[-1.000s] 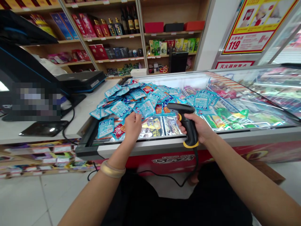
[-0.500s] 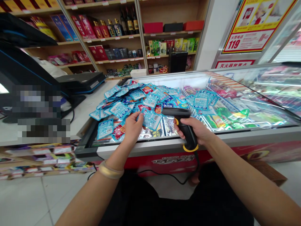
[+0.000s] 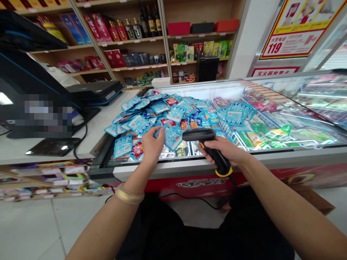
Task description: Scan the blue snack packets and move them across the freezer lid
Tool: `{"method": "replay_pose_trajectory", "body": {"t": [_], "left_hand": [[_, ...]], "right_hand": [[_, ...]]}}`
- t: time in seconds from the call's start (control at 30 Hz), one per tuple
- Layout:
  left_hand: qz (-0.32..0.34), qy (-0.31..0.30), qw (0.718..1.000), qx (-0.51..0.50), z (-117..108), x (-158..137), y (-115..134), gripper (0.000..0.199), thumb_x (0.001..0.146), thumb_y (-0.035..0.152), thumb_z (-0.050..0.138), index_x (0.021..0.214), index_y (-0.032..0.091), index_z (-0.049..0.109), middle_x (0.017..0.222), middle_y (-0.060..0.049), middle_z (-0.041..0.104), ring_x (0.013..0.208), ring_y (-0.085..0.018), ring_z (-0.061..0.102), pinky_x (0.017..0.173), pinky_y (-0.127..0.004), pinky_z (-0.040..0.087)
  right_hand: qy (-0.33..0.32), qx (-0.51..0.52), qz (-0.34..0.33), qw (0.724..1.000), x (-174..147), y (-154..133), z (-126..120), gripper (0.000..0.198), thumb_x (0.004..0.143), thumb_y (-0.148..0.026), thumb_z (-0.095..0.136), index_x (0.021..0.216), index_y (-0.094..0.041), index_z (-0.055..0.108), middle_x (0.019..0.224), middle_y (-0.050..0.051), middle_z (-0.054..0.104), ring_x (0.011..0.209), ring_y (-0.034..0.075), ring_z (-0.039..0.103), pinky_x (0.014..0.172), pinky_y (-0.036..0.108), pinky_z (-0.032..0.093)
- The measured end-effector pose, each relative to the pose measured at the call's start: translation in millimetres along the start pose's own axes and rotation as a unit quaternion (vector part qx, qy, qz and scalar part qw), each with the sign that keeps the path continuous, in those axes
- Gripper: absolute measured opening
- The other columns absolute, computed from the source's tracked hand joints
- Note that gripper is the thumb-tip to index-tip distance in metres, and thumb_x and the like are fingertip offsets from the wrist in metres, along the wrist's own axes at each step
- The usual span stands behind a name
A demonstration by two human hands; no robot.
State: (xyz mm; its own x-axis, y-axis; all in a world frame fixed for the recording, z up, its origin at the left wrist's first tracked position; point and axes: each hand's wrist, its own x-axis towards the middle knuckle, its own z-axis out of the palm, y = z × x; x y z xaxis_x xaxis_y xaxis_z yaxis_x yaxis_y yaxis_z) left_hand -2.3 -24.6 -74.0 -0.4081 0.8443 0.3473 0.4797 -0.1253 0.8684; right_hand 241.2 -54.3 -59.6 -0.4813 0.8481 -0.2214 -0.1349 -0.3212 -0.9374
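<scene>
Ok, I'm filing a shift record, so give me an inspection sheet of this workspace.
Surface: freezer with a glass top, partly covered by blue packets.
Job's things: barcode scanner held over the freezer's near edge; packets heaped on the left, a smaller group farther right.
Clutter: dark, glossy flat device on the white counter.
Hands: right hand grips the scanner's handle; left hand at the heap's near side, grip unclear.
Cables: black cable hanging before the freezer; another beside the flat device.
Surroundings: wooden shelves with bottles and boxes; sign reading 119.
</scene>
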Motion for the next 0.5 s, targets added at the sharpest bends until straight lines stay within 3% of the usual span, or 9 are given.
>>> {"method": "replay_pose_trajectory", "body": {"t": [0.33,0.5], "left_hand": [[-0.002,0.004,1.0,0.012,0.2,1.2,-3.0,0.035,0.077,0.041,0.057,0.094,0.015,0.073,0.068,-0.001,0.065,0.059,-0.014,0.055,0.055,-0.025,0.043],[-0.037,-0.009,0.999,-0.016,0.3,3.1,2.3,0.03,0.075,0.04,0.06,0.088,0.015,0.071,0.061,0.002,0.06,0.044,-0.01,0.047,0.044,-0.023,0.039]], "right_hand": [[-0.004,-0.025,0.014,1.0,0.2,-3.2,2.2,0.028,0.07,-0.037,0.075,0.073,-0.014,0.06,0.063,0.001,0.061,0.045,0.008,0.054,0.04,0.019,0.044],[0.009,0.023,-0.016,1.0,1.2,-1.1,-1.8,0.028,0.07,-0.036,0.073,0.083,-0.015,0.061,0.064,0.001,0.062,0.046,0.009,0.054,0.04,0.02,0.044]]}}
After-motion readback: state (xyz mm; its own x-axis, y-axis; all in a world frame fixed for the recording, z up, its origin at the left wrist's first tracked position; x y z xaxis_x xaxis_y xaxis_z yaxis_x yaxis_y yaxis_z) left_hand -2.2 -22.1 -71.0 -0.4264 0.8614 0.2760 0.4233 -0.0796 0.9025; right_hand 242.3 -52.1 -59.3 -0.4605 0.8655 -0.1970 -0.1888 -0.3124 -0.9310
